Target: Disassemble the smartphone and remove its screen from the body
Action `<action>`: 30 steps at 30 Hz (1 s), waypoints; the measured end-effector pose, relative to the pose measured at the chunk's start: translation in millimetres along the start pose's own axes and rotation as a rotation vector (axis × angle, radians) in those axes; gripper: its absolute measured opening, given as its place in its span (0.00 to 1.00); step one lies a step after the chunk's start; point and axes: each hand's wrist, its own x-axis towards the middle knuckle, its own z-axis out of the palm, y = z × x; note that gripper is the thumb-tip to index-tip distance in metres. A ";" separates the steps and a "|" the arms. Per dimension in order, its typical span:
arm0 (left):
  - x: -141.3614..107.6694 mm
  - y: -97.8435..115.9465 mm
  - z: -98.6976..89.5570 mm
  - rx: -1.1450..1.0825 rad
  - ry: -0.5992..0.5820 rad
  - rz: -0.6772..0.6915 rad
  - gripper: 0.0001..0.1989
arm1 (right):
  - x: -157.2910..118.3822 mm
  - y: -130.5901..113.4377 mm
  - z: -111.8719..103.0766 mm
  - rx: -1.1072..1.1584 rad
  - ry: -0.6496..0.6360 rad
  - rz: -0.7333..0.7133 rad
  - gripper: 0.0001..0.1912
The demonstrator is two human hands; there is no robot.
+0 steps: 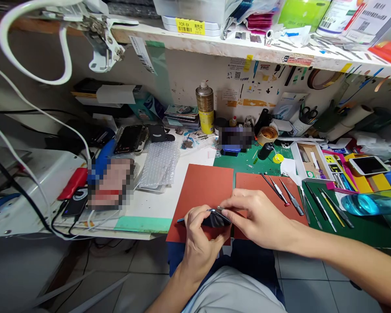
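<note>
A dark, flat device like a phone (215, 218) is held just above the red-brown mats, at the front edge of the bench. My left hand (200, 234) wraps round its left side, fingers on top and thumb at the lower edge. Thumb and index finger of my right hand (250, 213) pinch at the device's upper right edge; a small grey tip shows there, too small to name. A thin blue item (180, 220) sticks out left of my left hand. Part of the device is hidden by my fingers.
Tweezers (291, 197) and other slim tools lie to the right on the mats. A blue bottle (371, 203) is at the far right. Bubble wrap (159, 163) and a red-and-pink blurred object lie left. A spray can (205, 106) stands behind; a loaded shelf (215, 45) overhangs the bench.
</note>
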 end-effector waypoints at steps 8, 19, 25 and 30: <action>-1.5 -4.6 -0.3 -0.061 0.011 -0.080 0.35 | -39.3 17.0 54.7 -0.134 0.401 -0.314 0.20; -5.0 -3.6 -0.2 -0.064 0.011 -0.077 0.36 | -33.8 15.5 59.6 -0.267 0.440 -0.335 0.16; -6.1 -4.1 2.0 -0.062 0.025 -0.072 0.35 | -34.4 14.7 64.4 -0.386 0.447 -0.358 0.15; -4.7 -3.7 4.4 -0.008 0.043 -0.018 0.33 | -37.7 12.8 66.1 -0.488 0.428 -0.341 0.17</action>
